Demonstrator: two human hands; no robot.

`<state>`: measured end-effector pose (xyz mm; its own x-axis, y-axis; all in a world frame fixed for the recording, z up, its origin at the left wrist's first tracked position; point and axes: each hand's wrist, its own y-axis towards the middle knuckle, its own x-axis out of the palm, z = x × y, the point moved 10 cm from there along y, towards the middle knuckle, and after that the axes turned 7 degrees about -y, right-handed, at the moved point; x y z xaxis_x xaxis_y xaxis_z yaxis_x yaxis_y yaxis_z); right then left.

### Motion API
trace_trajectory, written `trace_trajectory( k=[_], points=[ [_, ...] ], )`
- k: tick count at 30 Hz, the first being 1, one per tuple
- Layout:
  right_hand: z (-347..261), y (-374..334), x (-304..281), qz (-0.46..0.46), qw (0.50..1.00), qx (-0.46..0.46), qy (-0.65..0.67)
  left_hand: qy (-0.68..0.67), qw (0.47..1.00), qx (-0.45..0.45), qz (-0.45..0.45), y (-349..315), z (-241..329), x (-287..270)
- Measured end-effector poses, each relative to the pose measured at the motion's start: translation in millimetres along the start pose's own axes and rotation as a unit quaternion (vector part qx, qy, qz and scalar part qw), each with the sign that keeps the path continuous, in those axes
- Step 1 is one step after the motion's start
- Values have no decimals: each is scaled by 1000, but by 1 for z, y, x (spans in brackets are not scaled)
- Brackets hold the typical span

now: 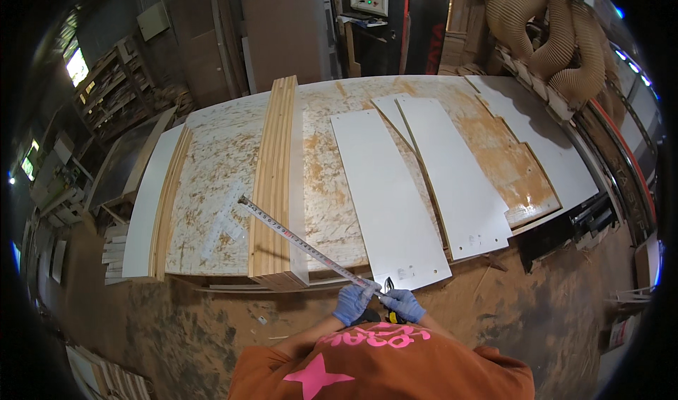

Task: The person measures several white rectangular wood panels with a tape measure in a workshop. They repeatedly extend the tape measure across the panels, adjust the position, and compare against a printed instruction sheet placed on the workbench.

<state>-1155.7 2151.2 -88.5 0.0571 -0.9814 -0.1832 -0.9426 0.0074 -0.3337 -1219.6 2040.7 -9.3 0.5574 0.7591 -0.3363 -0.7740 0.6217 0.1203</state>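
Note:
A tape measure is drawn out, its pale blade slanting up and left in front of the stacked boards. The hooked end hangs over the table, left of the stack. My left hand, in a blue glove, is closed on the blade near the case. Beside it my right hand, also blue-gloved, is closed around the tape measure where the blade leaves the case; the yellow and black case shows partly beneath. Both hands are in front of the table's near edge, close to a white panel. The fingers' undersides are hidden.
A stack of boards with light wood edges stands on the scuffed table. Another white-faced stack lies at the left end. Right of centre is a second white panel. Ribbed hoses hang at the back right.

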Motion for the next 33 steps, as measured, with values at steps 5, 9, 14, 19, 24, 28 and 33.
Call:
trace_trajectory(
  k=[5, 9, 14, 19, 24, 28, 33],
  points=[
    [3, -6, 15, 17, 999, 21, -16, -16, 999, 42, 11, -10, 6, -17],
    [14, -8, 23, 35, 999, 4, 17, -46, 996, 71, 34, -14, 6, -26],
    [14, -12, 23, 58, 998, 0, 34, -99, 993, 55, 41, -11, 7, -36],
    [4, -1, 36, 19, 999, -10, 25, -175, 981, 48, 72, -20, 31, -69],
    [-7, 6, 50, -69, 997, -29, -10, -236, 954, 84, 163, -45, 40, -97],
    [-16, 14, 83, -207, 972, -88, -73, -87, 922, 206, 316, -112, 69, -134],
    [43, 7, 134, -387, 916, -53, -87, 31, 874, 128, 468, -213, 58, -134]
  ],
)
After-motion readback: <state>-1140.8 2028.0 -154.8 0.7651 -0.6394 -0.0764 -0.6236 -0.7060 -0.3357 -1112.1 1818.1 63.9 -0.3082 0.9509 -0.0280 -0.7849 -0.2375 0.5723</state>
